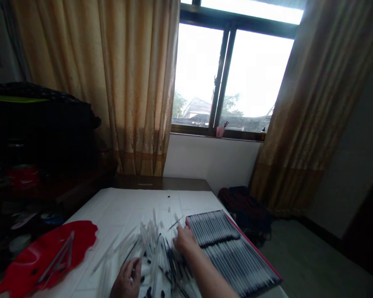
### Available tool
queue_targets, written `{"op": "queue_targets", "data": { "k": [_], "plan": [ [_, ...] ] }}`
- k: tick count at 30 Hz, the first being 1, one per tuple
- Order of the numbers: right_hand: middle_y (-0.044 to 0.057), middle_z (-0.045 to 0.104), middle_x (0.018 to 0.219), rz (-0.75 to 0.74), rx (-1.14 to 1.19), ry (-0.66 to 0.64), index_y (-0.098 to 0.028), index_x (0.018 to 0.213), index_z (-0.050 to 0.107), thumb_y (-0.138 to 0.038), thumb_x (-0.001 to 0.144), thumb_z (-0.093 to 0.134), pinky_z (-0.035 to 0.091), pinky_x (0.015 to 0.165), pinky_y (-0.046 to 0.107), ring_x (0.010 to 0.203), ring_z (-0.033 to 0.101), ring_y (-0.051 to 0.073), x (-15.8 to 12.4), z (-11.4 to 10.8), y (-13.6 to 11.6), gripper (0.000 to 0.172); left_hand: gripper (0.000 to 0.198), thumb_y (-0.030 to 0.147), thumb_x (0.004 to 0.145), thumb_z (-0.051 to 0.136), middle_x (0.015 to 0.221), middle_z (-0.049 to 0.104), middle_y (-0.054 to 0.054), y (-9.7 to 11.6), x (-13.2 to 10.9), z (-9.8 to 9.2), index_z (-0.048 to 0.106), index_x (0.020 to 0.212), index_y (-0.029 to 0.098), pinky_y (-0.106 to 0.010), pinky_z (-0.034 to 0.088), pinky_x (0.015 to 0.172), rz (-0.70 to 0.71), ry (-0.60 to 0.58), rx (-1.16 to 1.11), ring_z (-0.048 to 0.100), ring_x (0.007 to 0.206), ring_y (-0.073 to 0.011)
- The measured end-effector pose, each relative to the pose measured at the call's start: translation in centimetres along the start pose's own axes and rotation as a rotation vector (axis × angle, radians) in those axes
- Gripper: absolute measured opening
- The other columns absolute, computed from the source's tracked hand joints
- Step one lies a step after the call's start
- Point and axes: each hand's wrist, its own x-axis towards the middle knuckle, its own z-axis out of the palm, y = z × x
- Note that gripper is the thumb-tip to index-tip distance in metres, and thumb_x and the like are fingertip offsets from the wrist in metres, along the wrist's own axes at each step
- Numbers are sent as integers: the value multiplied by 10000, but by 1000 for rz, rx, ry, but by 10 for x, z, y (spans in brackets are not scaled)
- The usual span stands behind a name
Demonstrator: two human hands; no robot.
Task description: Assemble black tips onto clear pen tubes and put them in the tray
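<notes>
My left hand (128, 278) is curled at the near edge of a pile of pen parts. Something small, pale and dark shows between its thumb and fingers, too blurred to name. Farther right, my right hand (185, 240) has its fingers closed at the pile's far side, where a clear pen barrel (177, 219) sticks up from them. A thin dark refill (175, 222) appears beside that barrel. Between the hands lie loose clear barrels (147, 236), dark refills (170, 256) and black caps (148, 291). Rows of pens (240, 265) fill a red-edged box beside my right forearm.
A red scalloped tray (83, 231) holding a few clear barrels sits at the left on the white-covered table (124, 203). Dark cluttered furniture (81, 178) stands at the left. A dark cloth heap (248, 211) lies beyond the table's right edge, below the window.
</notes>
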Motion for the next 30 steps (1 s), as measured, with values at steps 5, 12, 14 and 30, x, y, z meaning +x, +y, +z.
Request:
{"op": "queue_targets", "data": {
  "k": [5, 12, 14, 30],
  "plan": [
    [177, 592, 1105, -32, -15, 4, -156, 1041, 619, -259, 762, 555, 442, 812, 420, 1060, 550, 310, -6, 18, -5, 304, 273, 433, 788, 467, 822, 724, -27, 2, -2, -2, 659, 824, 241, -237, 553, 649, 7, 8, 33, 692, 745, -173],
    [82, 659, 1014, -225, 5, -2, -225, 1045, 622, -243, 811, 471, 440, 784, 324, 957, 610, 233, -20, 5, 7, 278, 298, 439, 815, 435, 834, 720, -32, 4, -3, -5, 654, 850, 240, -240, 555, 659, 38, -20, 42, 691, 774, -175],
    [80, 638, 1064, -262, -6, 5, -226, 1086, 598, -178, 813, 447, 429, 795, 305, 984, 596, 214, -6, 0, 8, 316, 303, 447, 810, 438, 828, 719, -31, 6, -2, -6, 656, 845, 240, -238, 554, 657, 33, -39, 40, 690, 768, -174],
    [159, 644, 998, -323, -94, 15, -121, 967, 645, -75, 805, 415, 393, 813, 406, 972, 566, 280, 17, 24, 5, 285, 287, 464, 827, 454, 856, 723, -25, -6, -5, -4, 653, 882, 265, -222, 554, 653, 37, -130, 7, 689, 785, -170]
  ]
}}
